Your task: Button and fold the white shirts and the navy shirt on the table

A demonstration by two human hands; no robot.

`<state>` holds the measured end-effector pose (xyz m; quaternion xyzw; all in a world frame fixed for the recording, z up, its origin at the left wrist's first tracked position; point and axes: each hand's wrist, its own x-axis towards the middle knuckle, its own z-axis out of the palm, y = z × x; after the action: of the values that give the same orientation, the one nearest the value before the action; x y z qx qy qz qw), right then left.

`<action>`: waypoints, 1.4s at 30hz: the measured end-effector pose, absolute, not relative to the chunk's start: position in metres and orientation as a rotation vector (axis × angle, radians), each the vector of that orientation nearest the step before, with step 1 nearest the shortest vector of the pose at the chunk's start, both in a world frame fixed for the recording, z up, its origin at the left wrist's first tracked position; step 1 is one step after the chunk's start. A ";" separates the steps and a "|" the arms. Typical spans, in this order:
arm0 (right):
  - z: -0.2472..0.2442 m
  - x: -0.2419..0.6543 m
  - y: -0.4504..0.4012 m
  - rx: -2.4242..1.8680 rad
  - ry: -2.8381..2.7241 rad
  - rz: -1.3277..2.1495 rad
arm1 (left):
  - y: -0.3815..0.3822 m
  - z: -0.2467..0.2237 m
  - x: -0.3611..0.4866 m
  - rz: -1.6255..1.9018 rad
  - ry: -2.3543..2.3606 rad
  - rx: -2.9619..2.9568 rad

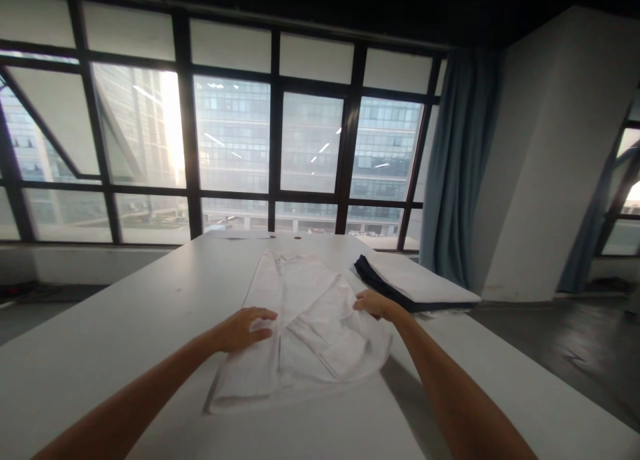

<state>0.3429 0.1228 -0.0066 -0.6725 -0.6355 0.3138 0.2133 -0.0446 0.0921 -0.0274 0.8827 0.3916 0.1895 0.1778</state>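
A thin white garment, which looks like a shirt (305, 313), lies on the white table (165, 307) in front of me. Its left side is folded inward as a long flat strip, while the right part is wrinkled and bulges near the lower right. My left hand (245, 330) rests over the folded left strip, thumb and fingers apart. On the right edge of the shirt, my right hand (373, 303) has its fingers closed on the fabric. The fingertips of that hand are partly hidden by the cloth.
A folded stack of white and dark navy cloth (420, 283) lies at the table's right edge, just beyond my right hand. Flat white sheets (240, 235) lie at the far end. Behind are windows, a blue curtain (457, 173) and a pillar (535, 160).
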 end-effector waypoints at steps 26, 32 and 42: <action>0.018 0.231 0.056 -1.163 -2.759 0.572 | 0.023 0.005 -0.036 0.050 1.089 2.742; 0.018 0.208 0.036 -1.164 -2.860 0.366 | 0.024 0.006 -0.035 0.080 0.944 2.712; 0.030 0.210 0.036 -1.131 -2.325 0.437 | 0.027 0.016 -0.032 0.545 0.931 2.509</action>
<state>0.2097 0.0359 0.0296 -0.4169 -0.8569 0.1611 0.2570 -0.0316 0.0270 0.0161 0.8994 0.3337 0.1954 0.2040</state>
